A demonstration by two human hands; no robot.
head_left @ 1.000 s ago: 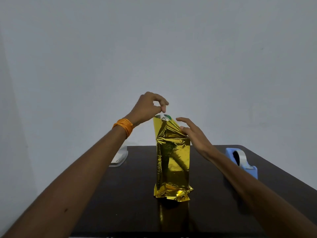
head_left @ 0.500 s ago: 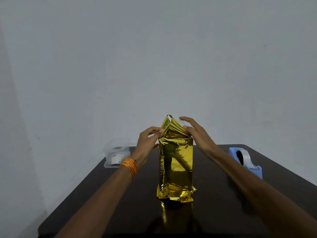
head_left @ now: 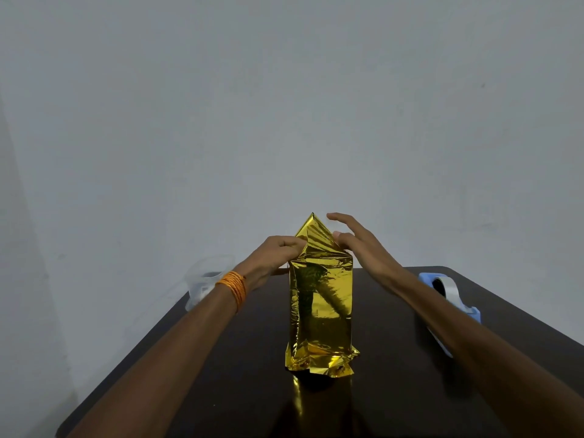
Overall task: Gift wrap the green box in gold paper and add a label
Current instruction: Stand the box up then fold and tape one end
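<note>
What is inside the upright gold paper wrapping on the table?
Only gold paper shows, folded to a peak between the left hand and right hand. Whatever it encloses is fully covered.

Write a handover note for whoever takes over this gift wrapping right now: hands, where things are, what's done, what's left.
Left hand: holds the left fold of the top flap.
Right hand: open, fingers against the flap's right slope.
Gold-wrapped box: upright in the middle of the table; tape dispenser on the right, clear container on the left.
Done: sides covered, bottom end folded.
Left: probably fold the peaked flap down, tape it, add the label; no label in view.
</note>
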